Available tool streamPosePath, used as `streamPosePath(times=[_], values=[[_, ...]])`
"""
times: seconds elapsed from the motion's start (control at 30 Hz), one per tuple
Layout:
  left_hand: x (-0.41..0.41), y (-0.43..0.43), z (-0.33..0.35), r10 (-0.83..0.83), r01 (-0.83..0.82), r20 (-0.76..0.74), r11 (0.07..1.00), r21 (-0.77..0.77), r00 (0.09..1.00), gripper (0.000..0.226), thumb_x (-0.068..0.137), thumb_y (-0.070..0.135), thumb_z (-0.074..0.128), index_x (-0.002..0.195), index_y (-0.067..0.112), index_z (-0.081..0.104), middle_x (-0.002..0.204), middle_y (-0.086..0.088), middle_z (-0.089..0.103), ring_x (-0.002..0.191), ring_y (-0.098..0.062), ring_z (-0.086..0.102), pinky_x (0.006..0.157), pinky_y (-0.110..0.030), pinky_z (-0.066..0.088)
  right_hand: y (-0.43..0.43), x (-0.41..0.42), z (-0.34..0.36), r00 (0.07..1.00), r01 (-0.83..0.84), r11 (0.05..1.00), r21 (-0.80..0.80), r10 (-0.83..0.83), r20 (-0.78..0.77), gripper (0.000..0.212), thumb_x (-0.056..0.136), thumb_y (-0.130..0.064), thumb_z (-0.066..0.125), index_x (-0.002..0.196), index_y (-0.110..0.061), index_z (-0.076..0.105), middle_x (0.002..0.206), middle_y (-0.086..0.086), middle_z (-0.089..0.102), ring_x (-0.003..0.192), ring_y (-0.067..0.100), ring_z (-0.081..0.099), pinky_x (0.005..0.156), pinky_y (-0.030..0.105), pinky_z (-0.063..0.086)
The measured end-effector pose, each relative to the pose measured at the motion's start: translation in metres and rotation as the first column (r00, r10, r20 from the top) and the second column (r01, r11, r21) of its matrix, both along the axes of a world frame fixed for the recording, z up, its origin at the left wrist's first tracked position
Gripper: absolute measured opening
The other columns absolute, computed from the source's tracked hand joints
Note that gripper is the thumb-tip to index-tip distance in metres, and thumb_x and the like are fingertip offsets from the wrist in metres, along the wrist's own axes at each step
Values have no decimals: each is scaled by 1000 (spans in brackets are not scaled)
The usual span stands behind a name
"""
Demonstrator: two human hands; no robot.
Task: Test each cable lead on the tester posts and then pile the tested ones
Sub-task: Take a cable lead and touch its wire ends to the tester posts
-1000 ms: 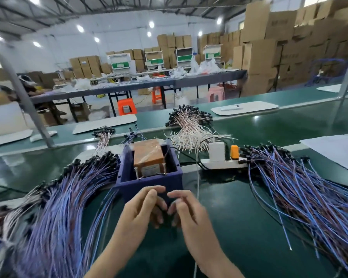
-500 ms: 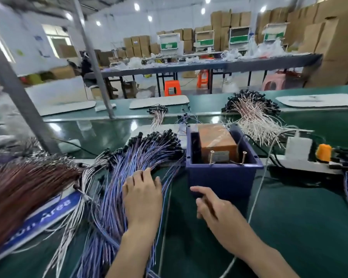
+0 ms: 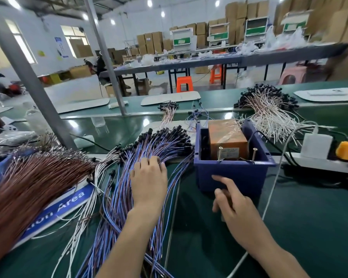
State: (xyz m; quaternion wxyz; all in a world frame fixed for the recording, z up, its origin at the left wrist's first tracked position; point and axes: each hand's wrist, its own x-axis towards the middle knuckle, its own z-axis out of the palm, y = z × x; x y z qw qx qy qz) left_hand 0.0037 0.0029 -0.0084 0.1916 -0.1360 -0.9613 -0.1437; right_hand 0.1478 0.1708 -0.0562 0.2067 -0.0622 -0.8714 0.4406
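Observation:
The tester is a blue box (image 3: 231,177) holding an orange-brown unit (image 3: 226,135), with two metal posts (image 3: 220,154) standing at its front edge. Left of it spreads a big pile of blue-purple leads (image 3: 169,141) with black ends. My left hand (image 3: 149,183) lies palm down on this pile, fingertips dipping among the leads; no single lead is plainly gripped. My right hand (image 3: 234,207) hovers before the box, its index finger stretched to the front wall, the other fingers loosely bent and holding nothing.
A pile of brown leads (image 3: 28,183) covers the far left over a blue sign (image 3: 66,203). White-pink leads (image 3: 269,113) lie behind the box. A power strip (image 3: 319,164) with a white adapter and an orange plug sits on the right. A grey post (image 3: 28,77) rises at left.
Both hands were together in front of the box. My left hand went left onto the blue-purple pile and slid further up it. My right hand stayed near the box front. My view swung left.

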Motion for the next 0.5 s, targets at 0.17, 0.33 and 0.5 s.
streamPosePath(times=[0.17,0.33,0.5], values=[[-22,9,42,-68,97,222,988,-123,973,33,106,32,39,117,8,60,117,-14,65,107,-32,59,91,-43,50,1,-1,-3,1000,1,1000,-21,-1,2,28,105,-42,37,129,-55,39,80,-11,69,58,14,61,56,31,49],[-23,22,63,-221,206,319,975,81,922,30,104,35,43,110,14,64,102,-5,69,92,-27,65,84,-38,53,0,-1,-2,1000,-6,1000,-15,7,7,27,103,-44,35,125,-60,37,81,-14,69,62,12,63,60,31,51],[-51,38,45,-123,121,288,992,25,950,30,103,27,45,115,6,62,111,-15,66,105,-33,61,87,-40,49,0,0,-2,1000,-14,1000,-19,15,2,27,104,-42,37,125,-60,37,82,-15,69,63,11,64,60,31,52]])
